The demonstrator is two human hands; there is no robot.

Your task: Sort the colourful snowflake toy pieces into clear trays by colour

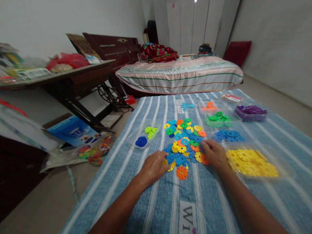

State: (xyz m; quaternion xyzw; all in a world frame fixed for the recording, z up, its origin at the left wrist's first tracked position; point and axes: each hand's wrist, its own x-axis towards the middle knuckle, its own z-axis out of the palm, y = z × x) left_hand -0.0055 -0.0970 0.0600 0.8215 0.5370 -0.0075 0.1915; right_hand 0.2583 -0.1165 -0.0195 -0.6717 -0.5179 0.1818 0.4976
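Note:
A loose pile of notched plastic flower discs [181,157] in blue, yellow, orange and green lies on the striped cloth between my hands. My left hand [154,167] rests at the pile's near left edge, thumb and fingers apart, with a yellow disc [165,161] showing between them. My right hand [215,154] is at the pile's right side, its fingers curled together; whatever they may hold is hidden. Just below those fingertips lies an orange disc [204,159]. Another orange disc [182,173] sits at the near edge of the pile.
At right stand clear trays of yellow discs [251,162], blue discs [229,135], green discs [218,119] and purple pieces [251,110]. A clear tray [131,139] at left holds dark blue and lime discs. Farther back are light blue pieces [187,105] and orange pieces [209,105].

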